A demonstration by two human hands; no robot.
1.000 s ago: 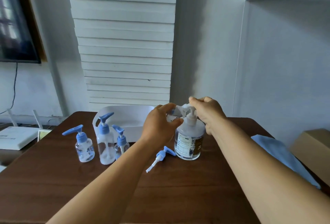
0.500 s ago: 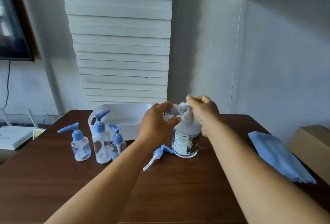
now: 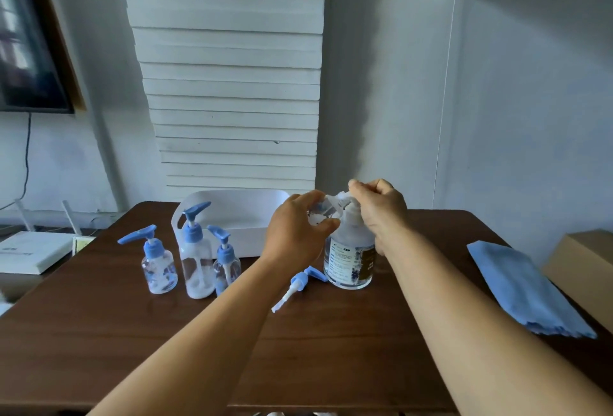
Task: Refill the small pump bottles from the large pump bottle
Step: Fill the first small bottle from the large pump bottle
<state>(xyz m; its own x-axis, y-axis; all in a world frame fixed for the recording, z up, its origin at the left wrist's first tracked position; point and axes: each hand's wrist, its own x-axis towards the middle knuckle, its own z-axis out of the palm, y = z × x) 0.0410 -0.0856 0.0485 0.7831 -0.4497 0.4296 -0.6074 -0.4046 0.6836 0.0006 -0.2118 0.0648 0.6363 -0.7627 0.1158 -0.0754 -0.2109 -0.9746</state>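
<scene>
The large clear pump bottle (image 3: 349,260) with a printed label stands upright on the brown table (image 3: 298,349). My right hand (image 3: 381,210) presses on its white pump head. My left hand (image 3: 297,233) holds a small clear bottle (image 3: 320,211) up against the pump's nozzle; most of that bottle is hidden by my fingers. A loose blue pump cap with its white tube (image 3: 297,284) lies on the table beside the large bottle. Three small bottles with blue pumps stand to the left: one at the far left (image 3: 159,266), a taller one (image 3: 197,263) and a short one (image 3: 227,263).
A white tray (image 3: 238,216) stands behind the bottles. A folded blue cloth (image 3: 524,289) lies at the right, with a cardboard box (image 3: 583,263) beyond it. A white router (image 3: 31,250) sits off the table's left side.
Both hands stay at the pump head of the large bottle. The camera has shifted slightly; the bottles have not moved.
</scene>
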